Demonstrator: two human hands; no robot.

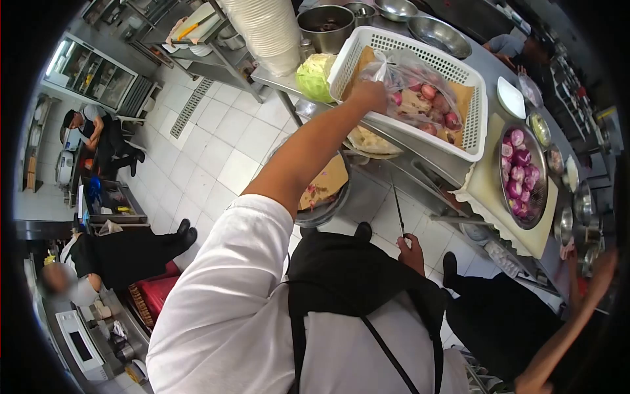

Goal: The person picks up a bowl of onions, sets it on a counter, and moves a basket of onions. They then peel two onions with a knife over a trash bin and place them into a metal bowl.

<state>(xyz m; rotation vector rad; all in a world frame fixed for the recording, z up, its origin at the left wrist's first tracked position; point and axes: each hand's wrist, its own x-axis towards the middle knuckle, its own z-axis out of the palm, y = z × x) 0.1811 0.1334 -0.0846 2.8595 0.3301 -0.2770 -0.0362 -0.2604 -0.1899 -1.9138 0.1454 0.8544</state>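
My left hand reaches into a white plastic basket and is closed on the gathered edge of a clear plastic bag. Red onions show in and around the bag, over brown paper that lines the basket. Low beside my apron, my right hand is wrapped round the handle of a knife, its long thin blade pointing away from me. A steel colander of peeled purple onions stands on a cloth to the right of the basket.
A cabbage and stacked white containers stand left of the basket. Below the counter, a bin holds cardboard and scraps. A co-worker's arm is close on my right; other people are at the left. Steel bowls line the counter.
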